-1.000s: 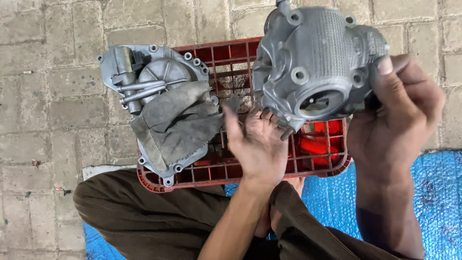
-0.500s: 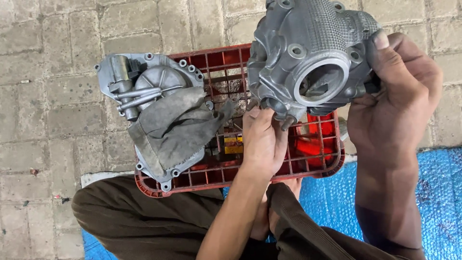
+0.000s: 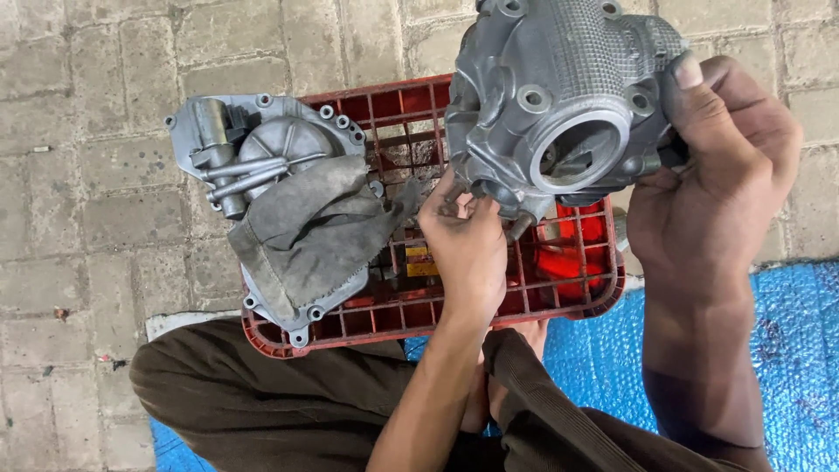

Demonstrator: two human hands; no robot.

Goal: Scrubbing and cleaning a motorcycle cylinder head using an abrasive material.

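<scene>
two hands: right hand (image 3: 712, 188) grips one engine casing (image 3: 559, 96) (raised), left hand (image 3: 468, 245) pinches its underside; second casing (image 3: 262, 166) on crate (image 3: 577, 297).

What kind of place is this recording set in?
Probably an informal outdoor repair spot at ground level. The person sits on a blue mat laid over a paving-stone floor, holding a grey cast-metal engine casing above a red plastic crate that carries another engine cover and a dirty rag.
</scene>
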